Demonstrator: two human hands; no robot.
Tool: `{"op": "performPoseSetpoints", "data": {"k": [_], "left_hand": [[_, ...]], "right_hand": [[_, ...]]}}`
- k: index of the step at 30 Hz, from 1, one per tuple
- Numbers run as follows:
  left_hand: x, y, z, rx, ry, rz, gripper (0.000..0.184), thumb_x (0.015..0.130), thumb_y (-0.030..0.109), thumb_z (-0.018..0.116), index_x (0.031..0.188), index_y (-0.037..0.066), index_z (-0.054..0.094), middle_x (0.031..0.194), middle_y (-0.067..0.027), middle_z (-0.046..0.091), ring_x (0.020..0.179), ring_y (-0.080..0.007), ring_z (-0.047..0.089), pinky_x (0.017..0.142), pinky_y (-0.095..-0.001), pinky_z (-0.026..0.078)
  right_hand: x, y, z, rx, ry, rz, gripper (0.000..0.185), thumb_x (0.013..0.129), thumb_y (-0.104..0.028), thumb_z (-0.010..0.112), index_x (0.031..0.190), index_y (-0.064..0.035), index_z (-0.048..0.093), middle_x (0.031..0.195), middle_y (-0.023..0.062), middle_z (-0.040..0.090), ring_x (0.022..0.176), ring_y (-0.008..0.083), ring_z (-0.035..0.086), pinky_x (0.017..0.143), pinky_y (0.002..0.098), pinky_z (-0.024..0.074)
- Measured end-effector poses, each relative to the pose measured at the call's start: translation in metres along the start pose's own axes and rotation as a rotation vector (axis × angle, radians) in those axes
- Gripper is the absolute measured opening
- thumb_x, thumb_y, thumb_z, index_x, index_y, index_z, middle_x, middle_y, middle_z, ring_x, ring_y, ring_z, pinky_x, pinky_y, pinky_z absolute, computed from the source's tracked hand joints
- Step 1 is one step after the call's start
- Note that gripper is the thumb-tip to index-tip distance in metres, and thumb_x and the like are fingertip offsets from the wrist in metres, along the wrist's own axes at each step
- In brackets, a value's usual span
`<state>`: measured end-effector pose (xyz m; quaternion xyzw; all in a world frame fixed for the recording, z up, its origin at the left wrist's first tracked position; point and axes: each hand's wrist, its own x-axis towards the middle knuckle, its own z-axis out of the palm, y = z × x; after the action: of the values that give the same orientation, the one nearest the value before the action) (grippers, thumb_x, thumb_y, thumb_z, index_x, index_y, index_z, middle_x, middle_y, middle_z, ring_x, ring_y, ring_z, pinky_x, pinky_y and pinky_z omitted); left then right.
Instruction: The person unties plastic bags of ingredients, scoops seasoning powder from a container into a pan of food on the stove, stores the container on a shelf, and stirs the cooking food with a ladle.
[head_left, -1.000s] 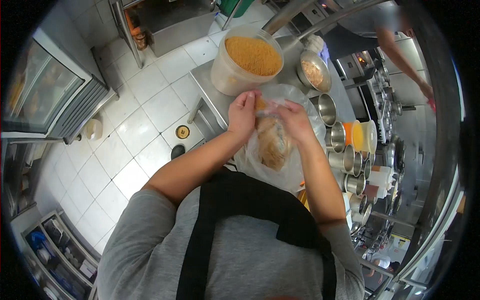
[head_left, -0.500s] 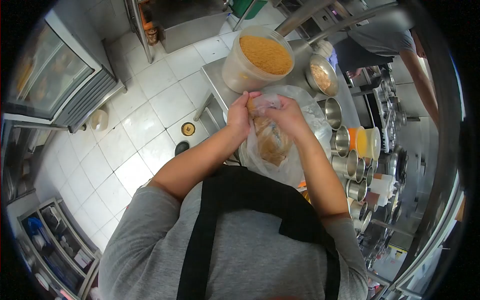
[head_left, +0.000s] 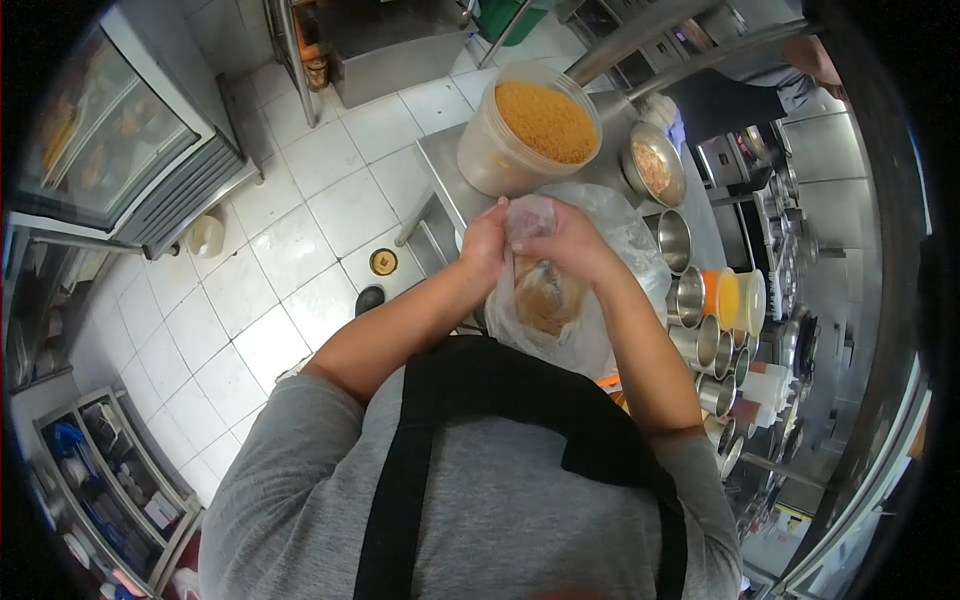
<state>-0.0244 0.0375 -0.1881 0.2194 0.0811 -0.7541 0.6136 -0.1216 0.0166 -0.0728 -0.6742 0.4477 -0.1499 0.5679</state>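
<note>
My left hand (head_left: 485, 240) is closed on the left edge of a small clear plastic bag (head_left: 531, 217). On the other side of that bag, my right hand (head_left: 567, 240) grips it with the thumb across its front. Just below my hands, brown contents (head_left: 548, 300) show through clear plastic. A larger translucent bag (head_left: 640, 245) spreads around and under them on the metal counter. Beyond my hands stands a big round tub (head_left: 490, 150) filled with orange-brown crumbs (head_left: 545, 120).
A metal bowl (head_left: 642, 183) with pale food sits right of the tub. Several metal containers (head_left: 673, 240) and orange and yellow tubs (head_left: 728, 296) line the right side. Another person (head_left: 720, 100) stands at the upper right. A glass-door fridge (head_left: 110, 130) is at the left.
My hands have drawn closer together on the small bag, and its clear plastic now bulges up between them. The other person's arm has moved up and away. The view has shifted slightly.
</note>
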Motion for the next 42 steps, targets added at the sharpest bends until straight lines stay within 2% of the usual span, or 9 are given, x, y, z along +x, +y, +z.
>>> {"op": "performPoseSetpoints", "data": {"k": [6,9,15,22,31,34,37,40,42], "left_hand": [[-0.008,0.004,0.002,-0.11,-0.055,-0.106,0.034,0.096,0.029,0.04,0.104,0.0,0.056,0.104,-0.0162,0.061,0.095,-0.0305,0.059,0.088,-0.0436,0.046],[-0.007,0.004,0.006,-0.145,-0.127,-0.141,0.036,0.097,0.028,0.038,0.106,-0.003,0.055,0.102,-0.0178,0.061,0.096,-0.0303,0.058,0.089,-0.0414,0.045],[-0.022,0.005,0.027,-0.112,-0.032,-0.079,0.038,0.097,0.027,0.035,0.112,-0.006,0.05,0.109,-0.0196,0.058,0.106,-0.0319,0.055,0.096,-0.0413,0.042],[-0.074,0.099,0.022,-0.066,0.029,0.161,0.032,0.097,0.02,0.036,0.11,-0.007,0.048,0.111,-0.0213,0.057,0.109,-0.0358,0.054,0.094,-0.0414,0.048],[-0.022,0.142,0.173,1.244,-0.471,0.713,0.037,0.095,0.026,0.042,0.107,-0.004,0.059,0.099,-0.0099,0.064,0.092,-0.0194,0.059,0.088,-0.0309,0.044],[-0.011,0.125,0.187,2.06,-0.378,0.653,0.065,0.09,0.06,0.027,0.125,0.013,0.055,0.145,-0.013,0.03,0.136,-0.0297,0.023,0.106,-0.0551,0.014],[-0.011,0.129,0.197,2.413,-0.425,0.636,0.079,0.082,0.074,0.016,0.132,0.021,0.048,0.153,-0.0062,0.006,0.14,-0.0271,-0.004,0.104,-0.0622,0.0],[-0.018,0.133,0.198,2.751,-0.59,1.276,0.04,0.093,0.037,0.04,0.129,0.022,0.05,0.15,-0.0066,0.019,0.139,-0.03,0.011,0.104,-0.0616,0.013],[-0.041,0.123,0.194,2.538,-0.724,1.484,0.038,0.085,0.011,0.054,0.122,0.019,0.054,0.145,-0.008,0.029,0.134,-0.0314,0.025,0.102,-0.0546,0.025]], "right_hand": [[0.0,-0.015,-0.002,-0.366,0.248,0.074,0.024,0.073,-0.01,0.067,0.095,0.0014,0.063,0.087,0.0147,0.066,0.081,0.0172,0.065,0.072,0.0317,0.0506],[0.003,0.007,-0.006,-0.283,0.278,-0.012,0.019,0.074,-0.001,0.062,0.093,-0.0024,0.063,0.085,0.0018,0.064,0.077,0.0109,0.059,0.07,0.0251,0.0468],[-0.03,0.027,-0.06,0.298,0.383,0.064,0.012,0.074,-0.002,0.066,0.085,-0.0052,0.063,0.081,0.0005,0.062,0.068,0.0091,0.055,0.058,0.0208,0.0413],[-0.047,0.063,-0.082,0.432,0.564,0.029,0.012,0.073,-0.002,0.066,0.084,-0.0052,0.063,0.079,0.0002,0.06,0.066,0.008,0.053,0.057,0.022,0.0394],[-0.051,0.071,-0.078,0.516,0.56,-0.016,0.012,0.075,-0.002,0.064,0.086,-0.0069,0.063,0.078,-0.0003,0.061,0.066,0.0075,0.054,0.058,0.0217,0.0409],[-0.047,0.075,-0.079,0.506,0.57,-0.054,0.013,0.074,-0.003,0.066,0.086,-0.0065,0.062,0.08,0.0,0.061,0.068,0.0082,0.054,0.06,0.0227,0.0419],[-0.045,0.075,-0.084,0.457,0.558,-0.043,0.017,0.072,-0.006,0.068,0.088,-0.0057,0.063,0.081,0.0005,0.061,0.072,0.0092,0.055,0.063,0.0243,0.0433],[-0.05,0.083,-0.089,0.388,0.533,-0.009,0.019,0.074,-0.008,0.068,0.092,-0.0059,0.063,0.084,0.0004,0.062,0.075,0.0085,0.055,0.066,0.0237,0.0438],[-0.059,0.071,-0.087,0.307,0.539,-0.03,0.02,0.077,-0.008,0.066,0.097,-0.0071,0.064,0.087,-0.001,0.062,0.076,0.0068,0.055,0.066,0.0225,0.0431]]}}
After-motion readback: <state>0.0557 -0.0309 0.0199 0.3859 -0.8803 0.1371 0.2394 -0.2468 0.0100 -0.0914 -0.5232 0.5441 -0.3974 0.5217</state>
